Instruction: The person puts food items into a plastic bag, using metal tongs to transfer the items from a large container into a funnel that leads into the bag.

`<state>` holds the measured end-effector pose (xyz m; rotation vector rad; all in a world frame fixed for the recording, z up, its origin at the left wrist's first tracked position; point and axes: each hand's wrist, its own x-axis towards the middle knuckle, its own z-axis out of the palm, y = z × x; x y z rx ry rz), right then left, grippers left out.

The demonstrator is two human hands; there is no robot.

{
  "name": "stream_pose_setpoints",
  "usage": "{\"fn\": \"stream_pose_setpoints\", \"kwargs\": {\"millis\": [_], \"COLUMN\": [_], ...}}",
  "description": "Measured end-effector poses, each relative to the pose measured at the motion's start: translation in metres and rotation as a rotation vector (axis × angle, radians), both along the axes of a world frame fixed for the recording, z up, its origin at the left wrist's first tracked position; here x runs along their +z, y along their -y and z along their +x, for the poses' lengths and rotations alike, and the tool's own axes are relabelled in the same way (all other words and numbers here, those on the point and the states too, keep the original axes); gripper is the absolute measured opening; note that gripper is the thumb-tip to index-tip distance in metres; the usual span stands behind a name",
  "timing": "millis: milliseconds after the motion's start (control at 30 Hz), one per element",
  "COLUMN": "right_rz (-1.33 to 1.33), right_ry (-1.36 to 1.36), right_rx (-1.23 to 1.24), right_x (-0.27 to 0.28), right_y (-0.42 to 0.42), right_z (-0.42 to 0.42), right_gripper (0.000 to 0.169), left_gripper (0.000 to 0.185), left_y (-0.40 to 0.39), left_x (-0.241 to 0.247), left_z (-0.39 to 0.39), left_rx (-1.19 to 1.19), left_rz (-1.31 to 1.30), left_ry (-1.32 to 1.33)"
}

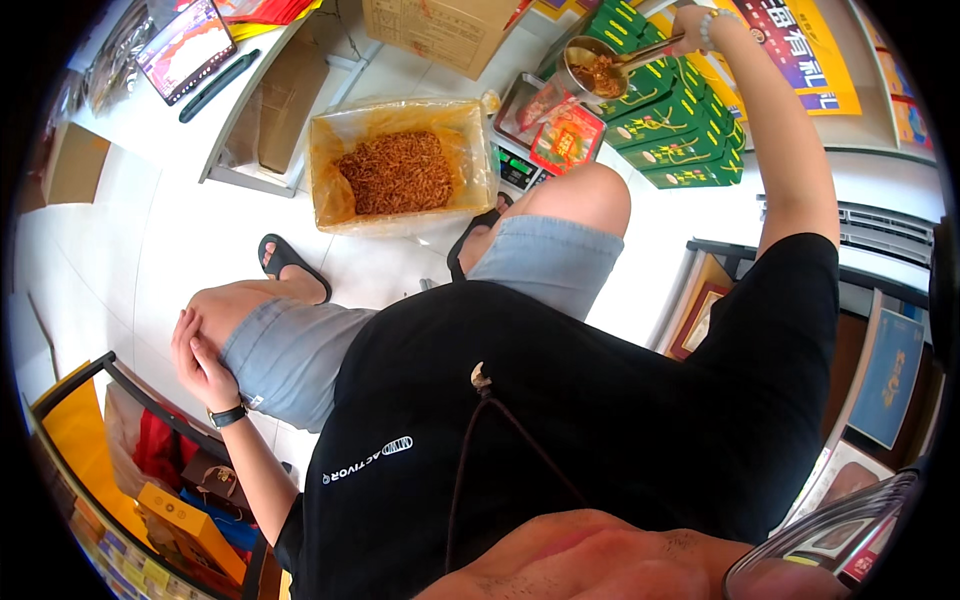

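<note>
My right hand (pixel 691 31) grips the handle of a metal scoop (pixel 651 54) at the upper right. The scoop tilts over a round metal funnel-like vessel (pixel 574 58), and brown shredded food (pixel 598 75) lies at its mouth. Below the vessel is a partly see-through bag (pixel 541 105), next to a red printed packet (pixel 568 139) on the tray of a digital scale (pixel 517 166). My left hand (pixel 201 360) rests on my left knee, holding nothing. On the floor before me, a plastic-lined box (pixel 324 161) holds a heap of the brown shreds (pixel 401 172).
Green printed boxes (pixel 667 139) are stacked right of the scale. A cardboard carton (pixel 442 30) stands behind the lined box. At the upper left, a white table (pixel 142 135) bears a tablet (pixel 187 49) and a dark elongated case (pixel 219 86). Shelves with goods flank me.
</note>
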<state>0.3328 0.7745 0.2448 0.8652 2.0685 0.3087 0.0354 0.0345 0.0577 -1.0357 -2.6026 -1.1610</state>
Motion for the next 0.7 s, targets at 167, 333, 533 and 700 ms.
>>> {"fn": "stream_pose_setpoints", "kwargs": {"millis": [167, 333, 533, 700], "right_rz": [0.018, 0.021, 0.014, 0.001], "right_ry": [-0.009, -0.013, -0.023, -0.040], "right_rx": [-0.003, -0.004, -0.004, -0.003], "right_x": [0.028, 0.039, 0.036, 0.034], "right_y": [0.009, 0.017, 0.024, 0.029], "right_z": [0.010, 0.015, 0.017, 0.019], "right_gripper": [0.054, 0.054, 0.053, 0.053], "left_gripper": [0.037, 0.036, 0.036, 0.039], "left_y": [0.001, 0.002, 0.004, 0.011], "left_x": [-0.001, -0.005, -0.005, -0.008], "left_z": [0.000, 0.000, -0.001, -0.001], "left_rx": [-0.004, -0.018, -0.020, -0.004], "left_rz": [0.020, 0.061, 0.038, 0.043], "left_ry": [0.009, 0.019, -0.007, 0.034]}}
